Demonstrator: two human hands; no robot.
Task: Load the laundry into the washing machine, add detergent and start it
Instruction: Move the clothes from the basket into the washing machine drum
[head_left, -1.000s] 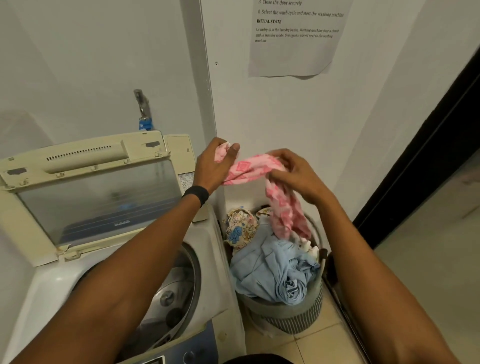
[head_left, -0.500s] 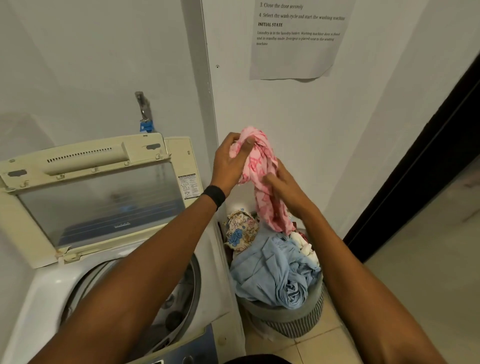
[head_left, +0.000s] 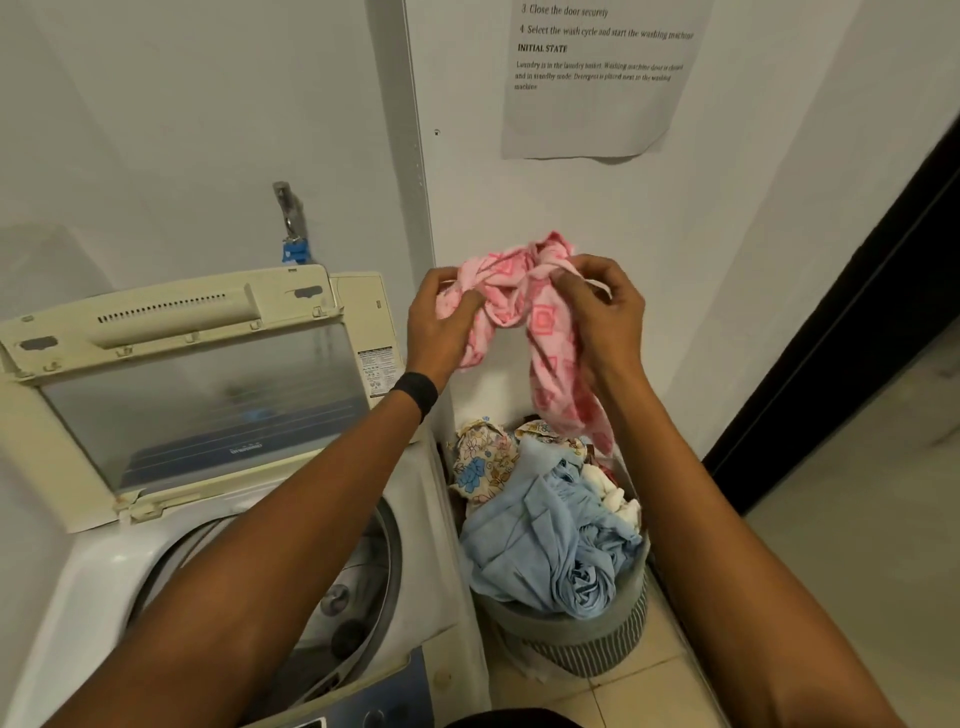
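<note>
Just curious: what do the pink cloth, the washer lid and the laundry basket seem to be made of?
The pink cloth: soft matte fabric, it bunches and drapes; washer lid: yellowed plastic frame round a see-through pane, glass or clear plastic; laundry basket: seemingly fabric, grey and striped, with a folded rim.

The top edge cuts off the wall notice (head_left: 597, 104). The left forearm (head_left: 291, 519) hides much of the washing machine (head_left: 88, 587)'s drum opening (head_left: 363, 582); the bottom edge cuts its control panel (head_left: 395, 696). The lid sticker (head_left: 376, 371)'s print is too small to read. The left hand (head_left: 441, 327) and right hand (head_left: 602, 317), gripping the pink cloth (head_left: 545, 332), cover parts of it. A blue garment (head_left: 550, 551) hides the basket (head_left: 571, 631)'s deeper contents
</note>
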